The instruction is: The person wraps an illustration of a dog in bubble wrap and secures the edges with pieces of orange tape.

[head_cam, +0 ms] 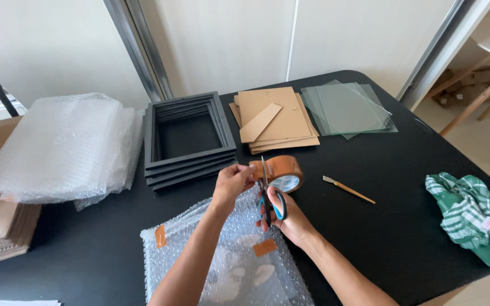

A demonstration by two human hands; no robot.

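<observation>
A strip of tape (pixel 254 165) is being pinched in the left hand (pixel 232 181), drawn from one roll (pixel 282 171). Scissors (pixel 267 198) are being gripped shut-fisted in the right hand (pixel 287 218), blades parted. Tape seems light, sticky, floppy; best held by its end. Four frames (pixel 188 139) are stacked; two tape pieces are stuck on one wrapped parcel (pixel 228 266).

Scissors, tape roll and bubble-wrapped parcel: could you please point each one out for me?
scissors (pixel 271 205), head view, on the blue handle loop.
tape roll (pixel 285 170), head view, on its brown outer band.
bubble-wrapped parcel (pixel 239 272), head view, on its top face.
</observation>
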